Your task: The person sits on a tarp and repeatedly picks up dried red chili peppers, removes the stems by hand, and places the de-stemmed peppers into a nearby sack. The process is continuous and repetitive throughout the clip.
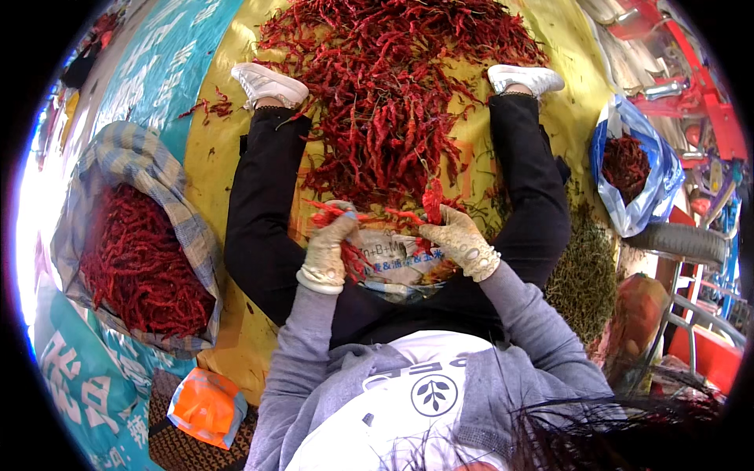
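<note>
Between my outstretched legs, a large heap of dried red chili peppers [394, 112] spreads over a yellow sheet [221, 176]. My left hand [331, 241], in a pale worn glove, is closed around a bunch of red chilies that stick out on both sides of the fingers. Opposite it, my right hand [462, 238], in a similar dotted glove, grips chilies at its fingertips; one red chili [433, 200] stands upright there with its stem up. Below both hands lies a printed sack [397, 259] in my lap.
At left stands a checked cloth sack [126, 144] full of red chilies, with an orange bag [203, 406] nearer me. To the right are a blue-and-white plastic bag [665, 171] holding chilies, a pile of green stems [580, 277], a tire [677, 242] and red metal frames.
</note>
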